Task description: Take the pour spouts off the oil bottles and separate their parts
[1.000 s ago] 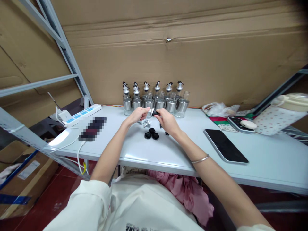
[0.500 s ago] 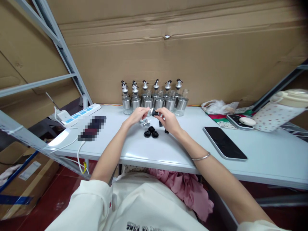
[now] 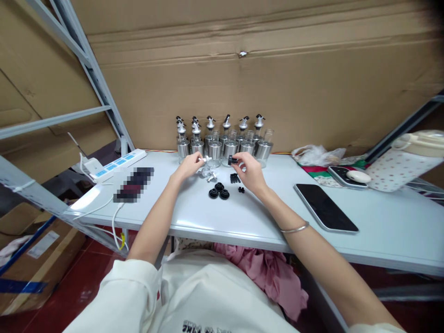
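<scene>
Pinching w/ both hands just in front of the bottle row: left hand grip holds a small white spout piece, right hand grip holds a small black cap. Pieces apart. Three black rings lie on desk, nearer the person than the bottles.

Both bare forearms are reaching up from the bottom of the frame toward its centre. The left hand is sitting just left of centre, fingers curled and pinched together at the tips. The right hand is hovering slightly right of centre, thumb and forefinger pinching, wrist bent inward.
</scene>
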`<state>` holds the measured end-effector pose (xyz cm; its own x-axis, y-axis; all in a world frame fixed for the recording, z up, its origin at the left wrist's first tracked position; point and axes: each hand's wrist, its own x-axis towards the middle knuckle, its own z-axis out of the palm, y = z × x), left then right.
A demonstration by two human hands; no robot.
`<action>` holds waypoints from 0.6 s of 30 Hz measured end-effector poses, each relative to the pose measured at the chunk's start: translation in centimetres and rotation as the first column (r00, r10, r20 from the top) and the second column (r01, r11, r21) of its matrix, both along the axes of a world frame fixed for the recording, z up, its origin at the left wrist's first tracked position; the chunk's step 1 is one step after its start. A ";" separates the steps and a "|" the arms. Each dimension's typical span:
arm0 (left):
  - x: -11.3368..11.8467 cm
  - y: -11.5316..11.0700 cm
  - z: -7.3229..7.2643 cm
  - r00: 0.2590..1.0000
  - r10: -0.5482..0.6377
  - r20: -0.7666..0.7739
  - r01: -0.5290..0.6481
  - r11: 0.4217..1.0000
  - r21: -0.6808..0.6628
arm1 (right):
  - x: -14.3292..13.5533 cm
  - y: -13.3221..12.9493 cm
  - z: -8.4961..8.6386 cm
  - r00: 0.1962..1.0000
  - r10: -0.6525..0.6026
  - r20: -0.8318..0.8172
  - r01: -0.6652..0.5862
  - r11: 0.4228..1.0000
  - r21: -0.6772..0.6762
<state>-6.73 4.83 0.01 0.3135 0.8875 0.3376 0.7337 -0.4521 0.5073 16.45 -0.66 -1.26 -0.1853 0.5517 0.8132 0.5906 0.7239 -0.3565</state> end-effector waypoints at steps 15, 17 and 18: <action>0.3 1.1 -2.2 0.976 -0.005 -0.215 0.001 1.000 -0.017 | -0.1 -0.2 0.0 0.996 0.044 0.081 -0.039 0.997 -0.070; 0.3 1.1 -2.3 0.978 -0.018 -0.208 0.015 1.000 -0.016 | -0.1 -0.2 0.0 0.993 0.050 0.103 -0.040 0.995 -0.096; 0.3 1.1 -2.3 0.978 -0.031 -0.204 0.028 0.999 -0.016 | -0.1 -0.3 0.0 0.993 0.049 0.112 -0.036 0.993 -0.110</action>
<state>-6.38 5.93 -2.31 0.4008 0.8808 0.2520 0.8089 -0.4694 0.3540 16.31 -0.92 -1.24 -0.2987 0.6242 0.7220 0.6014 0.7105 -0.3654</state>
